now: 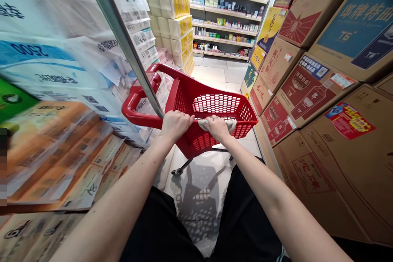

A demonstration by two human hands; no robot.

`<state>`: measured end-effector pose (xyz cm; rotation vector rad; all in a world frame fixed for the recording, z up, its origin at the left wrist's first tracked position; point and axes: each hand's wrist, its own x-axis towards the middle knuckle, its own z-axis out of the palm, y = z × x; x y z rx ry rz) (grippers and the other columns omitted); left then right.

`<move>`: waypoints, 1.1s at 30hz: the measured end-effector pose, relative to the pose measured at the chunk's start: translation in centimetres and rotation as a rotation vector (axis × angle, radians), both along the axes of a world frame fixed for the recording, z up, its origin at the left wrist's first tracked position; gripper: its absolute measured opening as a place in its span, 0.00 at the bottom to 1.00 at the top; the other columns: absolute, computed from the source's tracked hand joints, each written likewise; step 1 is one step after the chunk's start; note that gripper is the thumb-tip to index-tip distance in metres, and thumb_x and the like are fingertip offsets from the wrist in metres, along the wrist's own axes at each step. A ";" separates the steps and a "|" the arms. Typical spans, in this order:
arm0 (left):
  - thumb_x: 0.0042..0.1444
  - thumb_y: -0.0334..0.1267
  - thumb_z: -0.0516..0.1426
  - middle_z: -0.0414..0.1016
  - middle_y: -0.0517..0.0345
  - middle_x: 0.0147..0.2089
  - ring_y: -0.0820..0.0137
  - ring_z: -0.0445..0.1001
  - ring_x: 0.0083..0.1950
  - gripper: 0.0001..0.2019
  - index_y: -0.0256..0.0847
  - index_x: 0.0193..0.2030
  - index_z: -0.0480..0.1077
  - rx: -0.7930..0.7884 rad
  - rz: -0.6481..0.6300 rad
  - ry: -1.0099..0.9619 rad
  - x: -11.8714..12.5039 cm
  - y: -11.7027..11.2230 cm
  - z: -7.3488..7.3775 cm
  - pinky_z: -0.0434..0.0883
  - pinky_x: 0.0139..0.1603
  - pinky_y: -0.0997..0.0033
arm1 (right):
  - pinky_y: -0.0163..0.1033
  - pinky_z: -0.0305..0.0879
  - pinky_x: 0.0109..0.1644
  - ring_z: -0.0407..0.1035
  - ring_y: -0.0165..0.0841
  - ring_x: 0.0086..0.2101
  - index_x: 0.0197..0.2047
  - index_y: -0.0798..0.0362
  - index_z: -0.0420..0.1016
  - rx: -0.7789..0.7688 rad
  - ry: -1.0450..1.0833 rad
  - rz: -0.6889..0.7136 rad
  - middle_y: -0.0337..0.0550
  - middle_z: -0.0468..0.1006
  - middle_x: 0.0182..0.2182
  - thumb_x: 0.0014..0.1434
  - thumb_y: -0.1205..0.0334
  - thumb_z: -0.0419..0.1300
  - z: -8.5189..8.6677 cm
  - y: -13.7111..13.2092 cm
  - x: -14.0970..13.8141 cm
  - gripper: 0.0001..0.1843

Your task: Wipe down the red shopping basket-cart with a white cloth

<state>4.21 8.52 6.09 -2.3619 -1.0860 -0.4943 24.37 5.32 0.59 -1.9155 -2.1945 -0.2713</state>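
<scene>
A red plastic shopping cart (211,90) with a perforated basket stands sideways in front of me, its handle end to the left. My left hand (177,125) is closed over the near rim of the cart, close to the foot of a grey metal pole (125,45). On the same rim, further right, my right hand (217,127) presses a pale crumpled cloth (231,124), fingers curled over it. The cloth shows on both sides of the hand. Through the holes, the visible part of the basket shows no goods.
Stacked cardboard boxes (334,147) wall the right side. Wrapped paper packs (61,61) and orange packs (52,143) rise close on the left. Shelves of small goods (227,16) stand at the far end. The tiled floor (211,67) runs between. A cart wheel (177,171) sits near my legs.
</scene>
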 end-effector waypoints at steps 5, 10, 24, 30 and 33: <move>0.69 0.43 0.43 0.78 0.44 0.27 0.58 0.76 0.33 0.26 0.35 0.28 0.76 -0.033 -0.026 0.011 -0.5 -0.1 0.4 0.60 0.33 0.60 | 0.38 0.56 0.42 0.68 0.35 0.39 0.54 0.49 0.70 0.025 0.005 0.083 0.47 0.73 0.43 0.71 0.46 0.41 -0.4 -0.1 0.3 0.24; 0.68 0.43 0.44 0.77 0.44 0.27 0.59 0.75 0.32 0.26 0.35 0.27 0.75 -0.046 -0.033 -0.013 -0.9 -0.2 0.4 0.60 0.33 0.60 | 0.43 0.56 0.49 0.65 0.42 0.46 0.62 0.49 0.66 0.057 -0.061 -0.022 0.53 0.71 0.48 0.70 0.47 0.45 -2.1 -1.9 5.8 0.25; 0.68 0.41 0.44 0.78 0.43 0.28 0.58 0.75 0.33 0.25 0.34 0.28 0.76 -0.033 -0.031 -0.009 0.1 -0.7 0.2 0.59 0.33 0.59 | 0.39 0.59 0.50 0.67 0.39 0.46 0.63 0.52 0.65 0.025 -0.063 0.213 0.53 0.72 0.49 0.69 0.48 0.50 -0.4 -0.1 0.5 0.25; 0.68 0.41 0.44 0.77 0.43 0.28 0.59 0.75 0.33 0.25 0.34 0.29 0.75 -0.046 -0.059 -0.007 0.3 -0.8 0.2 0.59 0.33 0.60 | 0.39 0.60 0.48 0.68 0.38 0.45 0.61 0.53 0.65 0.087 -0.045 0.227 0.52 0.73 0.49 0.68 0.44 0.50 -0.6 0.2 -0.6 0.27; 0.68 0.41 0.44 0.77 0.42 0.28 0.59 0.75 0.33 0.25 0.34 0.28 0.75 -0.051 -0.071 -0.021 0.2 -0.8 0.2 0.58 0.33 0.60 | 0.39 0.60 0.46 0.69 0.38 0.44 0.63 0.55 0.62 0.046 -0.086 0.177 0.52 0.73 0.48 0.70 0.47 0.48 -1.2 -0.5 2.5 0.26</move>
